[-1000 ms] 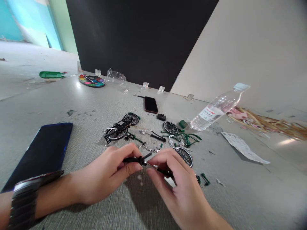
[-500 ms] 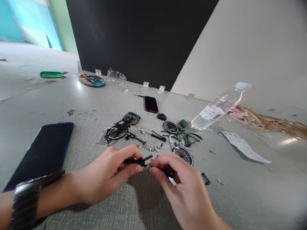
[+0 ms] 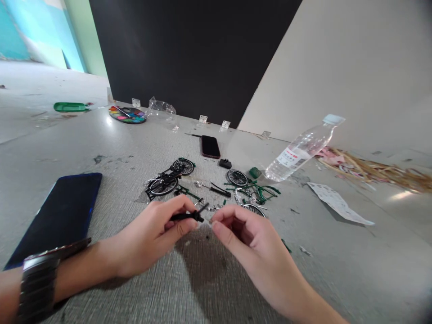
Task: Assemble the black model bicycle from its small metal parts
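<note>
My left hand pinches a small black plastic part between thumb and forefinger; a thin dark rod juts up from it. Just right of that part, a narrow gap away, is my right hand, thumb and fingertips pressed together. Any small piece at its fingertips is too tiny to name. Beyond the hands lies a black miniature bicycle on its side. Parts of a green one lie to its right: a green frame, a spoked wheel and a second wheel partly behind my right hand. A black strip lies between them.
A large dark phone lies left, a smaller phone farther back. On the right stand a tilted water bottle and a printed sheet. A paint palette and clear plastic wrap sit at the back left.
My right fingertips have moved slightly up and come apart from the black part, leaving a small gap. My left hand has risen a little, still holding that part.
</note>
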Action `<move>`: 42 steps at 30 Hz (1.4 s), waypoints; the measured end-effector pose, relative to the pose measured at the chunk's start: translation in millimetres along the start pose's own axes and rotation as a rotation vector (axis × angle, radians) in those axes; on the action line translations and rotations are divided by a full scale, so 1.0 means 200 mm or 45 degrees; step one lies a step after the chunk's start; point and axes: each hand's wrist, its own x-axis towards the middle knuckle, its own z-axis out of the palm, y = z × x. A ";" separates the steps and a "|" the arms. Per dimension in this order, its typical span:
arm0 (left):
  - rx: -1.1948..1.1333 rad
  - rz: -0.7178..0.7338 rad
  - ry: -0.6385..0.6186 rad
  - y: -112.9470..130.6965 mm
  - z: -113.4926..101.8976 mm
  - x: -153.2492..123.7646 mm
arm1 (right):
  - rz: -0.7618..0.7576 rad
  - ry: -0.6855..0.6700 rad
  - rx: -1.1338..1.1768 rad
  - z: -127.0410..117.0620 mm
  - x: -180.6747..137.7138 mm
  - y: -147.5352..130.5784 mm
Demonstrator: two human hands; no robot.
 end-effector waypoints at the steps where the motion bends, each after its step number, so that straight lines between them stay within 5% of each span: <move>1: -0.034 -0.015 0.046 0.00 0.00 0.00 | -0.083 0.055 -0.066 0.00 0.00 0.00; 7: -0.223 -0.094 0.146 -0.02 0.00 0.01 | -0.564 0.076 -0.480 -0.01 0.00 0.07; 15: -0.471 -0.162 0.164 -0.05 0.02 0.01 | -0.553 -0.087 -0.554 0.00 0.01 0.11; 26: -0.405 -0.131 0.164 -0.03 0.02 0.02 | -0.554 -0.229 -0.684 0.00 0.01 0.13; 36: -0.159 -0.187 0.219 -0.01 0.00 0.02 | -0.524 0.040 -0.827 -0.01 0.02 0.14; 42: -0.203 -0.194 0.207 0.00 0.00 0.01 | -0.540 -0.030 -0.847 -0.01 0.02 0.15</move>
